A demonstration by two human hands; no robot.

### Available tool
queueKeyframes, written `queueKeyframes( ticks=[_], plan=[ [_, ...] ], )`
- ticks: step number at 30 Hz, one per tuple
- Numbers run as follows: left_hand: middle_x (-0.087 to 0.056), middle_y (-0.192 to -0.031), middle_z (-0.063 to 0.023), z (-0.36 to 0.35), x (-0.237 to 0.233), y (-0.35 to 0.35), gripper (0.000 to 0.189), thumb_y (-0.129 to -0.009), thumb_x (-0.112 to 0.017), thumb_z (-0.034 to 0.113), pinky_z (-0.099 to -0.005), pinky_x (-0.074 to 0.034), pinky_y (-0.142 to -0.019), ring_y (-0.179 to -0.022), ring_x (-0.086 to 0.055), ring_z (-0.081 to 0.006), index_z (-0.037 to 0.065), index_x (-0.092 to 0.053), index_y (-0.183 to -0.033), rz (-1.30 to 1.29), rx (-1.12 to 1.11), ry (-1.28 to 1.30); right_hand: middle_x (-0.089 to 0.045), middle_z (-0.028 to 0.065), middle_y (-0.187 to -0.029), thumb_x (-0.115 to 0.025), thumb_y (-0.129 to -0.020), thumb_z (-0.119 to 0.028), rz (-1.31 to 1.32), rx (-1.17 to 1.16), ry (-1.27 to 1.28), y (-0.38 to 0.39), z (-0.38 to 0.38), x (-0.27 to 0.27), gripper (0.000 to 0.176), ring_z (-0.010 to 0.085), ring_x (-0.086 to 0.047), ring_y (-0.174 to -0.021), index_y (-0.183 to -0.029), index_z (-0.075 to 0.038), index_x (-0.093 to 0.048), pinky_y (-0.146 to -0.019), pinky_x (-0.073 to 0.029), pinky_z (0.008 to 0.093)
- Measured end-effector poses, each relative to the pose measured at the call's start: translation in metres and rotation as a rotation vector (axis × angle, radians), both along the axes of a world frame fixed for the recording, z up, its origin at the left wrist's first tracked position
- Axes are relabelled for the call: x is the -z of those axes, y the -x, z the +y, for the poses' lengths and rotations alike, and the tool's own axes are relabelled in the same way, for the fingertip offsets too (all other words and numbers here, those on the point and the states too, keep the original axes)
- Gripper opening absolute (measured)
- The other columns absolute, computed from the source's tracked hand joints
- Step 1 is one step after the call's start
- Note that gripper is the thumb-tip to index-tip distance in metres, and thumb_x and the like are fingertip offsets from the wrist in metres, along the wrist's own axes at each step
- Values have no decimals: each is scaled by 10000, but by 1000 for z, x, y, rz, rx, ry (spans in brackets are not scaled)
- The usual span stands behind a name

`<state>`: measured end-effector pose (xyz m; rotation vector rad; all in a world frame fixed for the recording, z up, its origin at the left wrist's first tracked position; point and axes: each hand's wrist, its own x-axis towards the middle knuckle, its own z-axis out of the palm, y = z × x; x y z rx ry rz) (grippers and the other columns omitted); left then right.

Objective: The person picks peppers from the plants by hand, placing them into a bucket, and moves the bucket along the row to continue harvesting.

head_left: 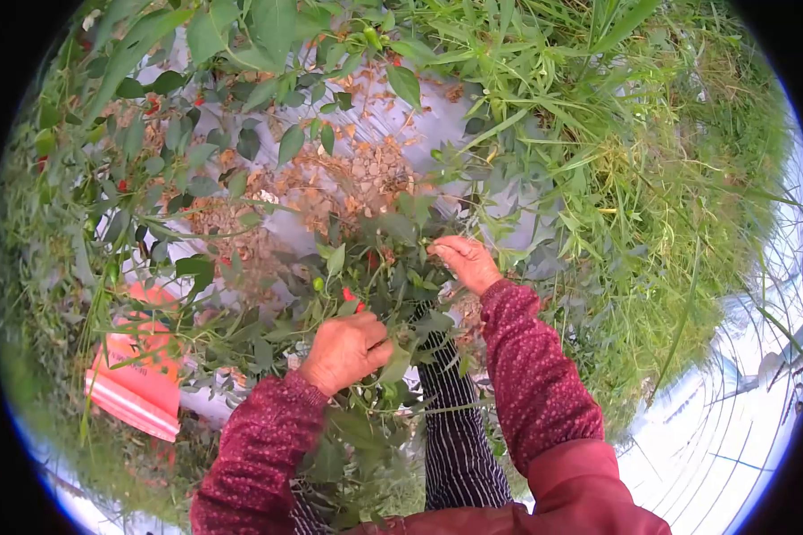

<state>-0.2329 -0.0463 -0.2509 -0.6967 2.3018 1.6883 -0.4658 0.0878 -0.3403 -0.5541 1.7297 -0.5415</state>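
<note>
1. Maroon sleeves (544, 383) with pale flecks reach up from the bottom edge, over dark striped trousers (459, 428).
2. Left hand (346, 352): back turned up, fingers curled among the leaves of a pepper plant (393, 236). Its fingertips are hidden, so I cannot tell whether they are clamped on anything.
3. A red pepper (351, 298) shows just beyond the left knuckles, between the two hands but nearer the left; a green pepper (318, 283) hangs close by.
4. Right hand (466, 261): thumb and forefinger drawn together at the foliage; anything between them is too small to make out.
5. One container, a pinkish-red bag or pail (134, 385), sits at far left, well apart from both hands. It is tilted and bears dark lettering, with leaves crossing its orange upper part. Its contents cannot be made out.
6. Beyond the hands, dry brown leaves (357, 178) lie on pale sheeting (433, 116); tall grass (669, 196) fills the right.
</note>
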Motion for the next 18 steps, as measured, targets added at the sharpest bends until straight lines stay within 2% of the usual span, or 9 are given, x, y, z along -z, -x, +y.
queueKeyframes(
  ticks=[4, 6, 8, 10, 12, 14, 15, 17, 18],
  plan=[
    [-493, -635, -99, -2, 2, -20, 253, -724, -644, 217, -383, -453, -558, -605, -547, -285, 30, -505, -623, -173, -289, -143, -639, 16, -976, -564, -907, -158, -170, 155, -1, 7, 13, -17, 202, 89, -560, -888, -1029, -9, -623, -807, -457, 265],
    [-493, -641, -101, 2, 9, -26, 239, -712, -658, 196, -384, -439, -541, -592, -533, -290, 26, -509, -636, -145, -227, -107, -630, 1, -965, -547, -912, -150, 6, 540, 34, 6, 10, -3, 206, 98, -568, -892, -1071, -37, -614, -780, -454, 251],
    [-501, -645, -107, 5, 7, -22, 249, -721, -661, 187, -382, -434, -534, -567, -518, -299, 18, -501, -630, -60, -227, -26, -617, 8, -948, -558, -909, -171, 125, 581, 27, 6, -4, -12, 215, 84, -560, -837, -1059, -27, -611, -746, -458, 248],
    [-507, -649, -109, 10, 11, -27, 253, -724, -665, 185, -378, -431, -529, -559, -514, -302, 16, -502, -631, -57, -246, -13, -617, 20, -920, -581, -897, -215, 115, 815, -86, -1, -16, -15, 255, 79, -553, -790, -1043, -7, -607, -706, -454, 239],
    [-508, -644, -107, 15, 15, -34, 253, -719, -671, 191, -376, -434, -529, -569, -524, -299, 17, -509, -633, -87, -350, -94, -623, 50, -894, -595, -882, -246, 51, 733, -134, -13, -21, -27, 290, 69, -559, -771, -1038, -1, -597, -675, -448, 227],
    [-507, -640, -107, 12, 14, -34, 252, -717, -673, 192, -375, -434, -528, -572, -527, -300, 17, -512, -635, -109, -369, -111, -643, 97, -895, -594, -861, -255, -42, 332, -348, -27, -23, -23, 314, 141, -605, -796, -1028, 11, -586, -689, -469, 285],
    [-507, -636, -106, 12, 13, -34, 250, -715, -675, 193, -375, -435, -528, -574, -529, -300, 18, -514, -636, -133, -385, -129, -643, 97, -895, -594, -861, -255, -43, 331, -350, -36, -23, -14, 314, 141, -605, -796, -1028, 11, -586, -689, -469, 285],
    [-507, -633, -106, 17, 16, -37, 249, -715, -676, 193, -374, -436, -529, -574, -529, -301, 19, -516, -636, -120, -376, -109, -638, 176, -978, -578, -837, -255, 212, -19, -235, -51, -19, 11, 341, 258, -617, -898, -1046, 15, -581, -778, -469, 354],
    [-508, -631, -105, 19, 18, -39, 248, -714, -677, 193, -374, -437, -530, -575, -529, -302, 20, -517, -636, -107, -370, -86, -638, 176, -978, -578, -837, -255, 208, -21, -233, -55, -20, 24, 341, 258, -617, -898, -1046, 15, -581, -778, -469, 354]
  ],
)
